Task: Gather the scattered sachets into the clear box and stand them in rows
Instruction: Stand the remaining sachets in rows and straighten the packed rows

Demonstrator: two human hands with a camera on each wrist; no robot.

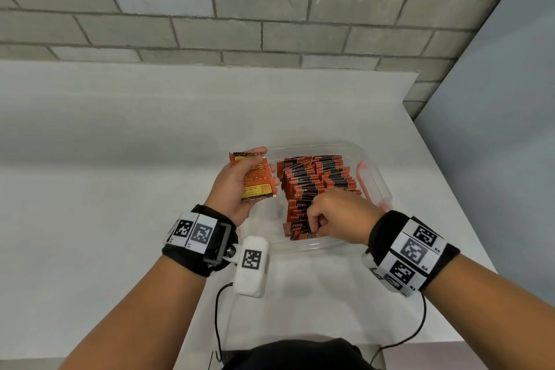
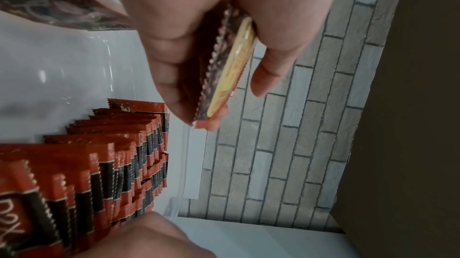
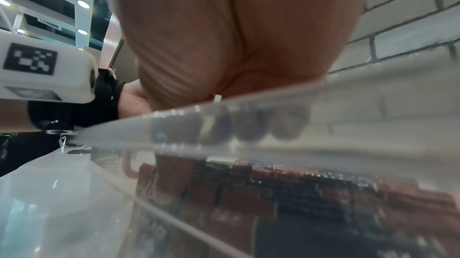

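A small stack of sachets (image 1: 257,178) is gripped by the L hand (image 1: 237,189), just beside the clear box (image 1: 372,165). Rows of sachets (image 1: 315,183) are stood inside. R hand (image 1: 336,216) fingers are curled down among them; grip can't be told.

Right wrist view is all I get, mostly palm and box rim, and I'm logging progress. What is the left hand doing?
Observer: The left hand holds a small stack of sachets beside the clear box, yellow-printed backs facing the head camera.
Operator: Are the sachets in the box standing?
Observer: Yes, the rows of sachets stand on edge, filling the right part.
Operator: And my right hand?
Observer: The right hand has its fingers curled at the near end of a row; whether they pinch a sachet is hidden.
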